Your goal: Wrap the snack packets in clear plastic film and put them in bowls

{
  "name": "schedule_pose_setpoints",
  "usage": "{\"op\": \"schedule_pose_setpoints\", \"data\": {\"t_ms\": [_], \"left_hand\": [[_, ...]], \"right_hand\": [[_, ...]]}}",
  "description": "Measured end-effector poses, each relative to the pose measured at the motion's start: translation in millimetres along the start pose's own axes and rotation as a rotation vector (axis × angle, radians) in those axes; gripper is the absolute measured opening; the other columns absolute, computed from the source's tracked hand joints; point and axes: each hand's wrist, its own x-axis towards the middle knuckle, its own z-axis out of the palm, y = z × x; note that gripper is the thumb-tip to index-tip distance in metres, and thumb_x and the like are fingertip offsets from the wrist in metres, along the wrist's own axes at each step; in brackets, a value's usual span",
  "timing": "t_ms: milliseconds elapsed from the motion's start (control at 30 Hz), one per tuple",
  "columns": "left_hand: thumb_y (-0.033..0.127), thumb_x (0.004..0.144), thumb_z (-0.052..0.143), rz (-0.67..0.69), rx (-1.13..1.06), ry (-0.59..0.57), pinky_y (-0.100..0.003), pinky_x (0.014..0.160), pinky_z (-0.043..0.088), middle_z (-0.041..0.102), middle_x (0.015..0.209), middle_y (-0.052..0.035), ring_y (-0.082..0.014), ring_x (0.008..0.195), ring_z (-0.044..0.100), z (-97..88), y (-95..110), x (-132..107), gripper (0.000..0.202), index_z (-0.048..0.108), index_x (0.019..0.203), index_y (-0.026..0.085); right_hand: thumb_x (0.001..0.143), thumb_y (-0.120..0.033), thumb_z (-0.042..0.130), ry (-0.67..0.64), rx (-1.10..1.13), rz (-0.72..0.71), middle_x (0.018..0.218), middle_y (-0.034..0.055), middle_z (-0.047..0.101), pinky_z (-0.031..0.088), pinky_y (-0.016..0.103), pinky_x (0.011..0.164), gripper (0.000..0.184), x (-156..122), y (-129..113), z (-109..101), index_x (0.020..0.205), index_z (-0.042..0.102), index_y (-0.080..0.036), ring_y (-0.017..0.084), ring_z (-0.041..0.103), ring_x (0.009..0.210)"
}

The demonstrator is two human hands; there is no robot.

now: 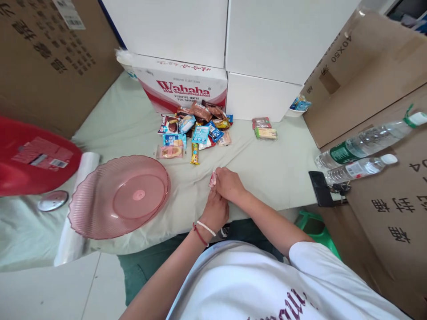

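Observation:
Both my hands meet at the near middle of the table. My right hand [227, 184] is closed on a small pink-and-white snack packet [212, 179], which sticks out to its left. My left hand [215, 212], with red and white bracelets at the wrist, sits just below and against the right one, fingers curled; whether it also grips the packet is hidden. A heap of mixed snack packets [195, 129] lies beyond the hands. A pink ribbed plastic plate [120, 195] rests to the left, with nothing on it.
A Wahaha carton [182, 86] and white boxes [283, 40] stand at the back. Two more packets [265, 129] lie right of the heap. Two water bottles [363, 153] and a black phone [320, 189] sit on cardboard boxes at right. A red lid [33, 155] and plastic roll [76, 209] are at left.

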Motion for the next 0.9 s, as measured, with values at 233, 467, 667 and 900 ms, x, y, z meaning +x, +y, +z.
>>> {"op": "schedule_pose_setpoints", "data": {"t_ms": [233,467,667,900], "left_hand": [[0.001,0.089,0.049,0.046,-0.062,0.255,-0.057,0.112,0.052,0.068,0.136,-0.0147,-0.0319,0.148,0.048,-61.4,-17,-52,0.05,0.059,0.134,0.019],[0.003,0.089,0.057,-0.028,0.184,0.28,-0.053,0.102,0.055,0.075,0.118,-0.0136,-0.0336,0.131,0.062,-66.8,-50,-59,0.027,0.064,0.111,0.018],[0.004,0.089,0.058,-0.049,0.24,0.233,-0.048,0.098,0.056,0.075,0.116,-0.0149,-0.0308,0.116,0.07,-59.2,-48,-59,0.027,0.064,0.112,0.016],[0.004,0.087,0.06,-0.04,0.29,0.254,-0.044,0.095,0.056,0.077,0.116,-0.0147,-0.0295,0.111,0.073,-60.1,-48,-60,0.028,0.063,0.112,0.017]], "right_hand": [[0.106,-0.054,0.047,0.086,-0.073,-0.006,0.12,0.0136,0.061,0.053,0.037,0.081,0.043,-5,-14,19,0.122,0.056,-0.016,0.026,0.064,0.102],[0.096,-0.047,0.069,0.106,-0.127,0.017,0.118,0.0128,0.06,0.053,0.039,0.087,0.043,-3,-18,21,0.123,0.058,-0.016,0.027,0.061,0.104],[0.098,-0.024,0.052,0.216,0.146,0.101,0.118,0.0116,0.064,0.053,0.035,0.083,0.032,-26,22,2,0.128,0.061,-0.02,0.024,0.063,0.1],[0.079,-0.028,0.072,0.704,1.124,0.386,0.08,-0.0029,0.068,0.057,0.029,0.069,0.024,-15,192,-62,0.102,0.064,-0.022,0.015,0.064,0.073]]}}
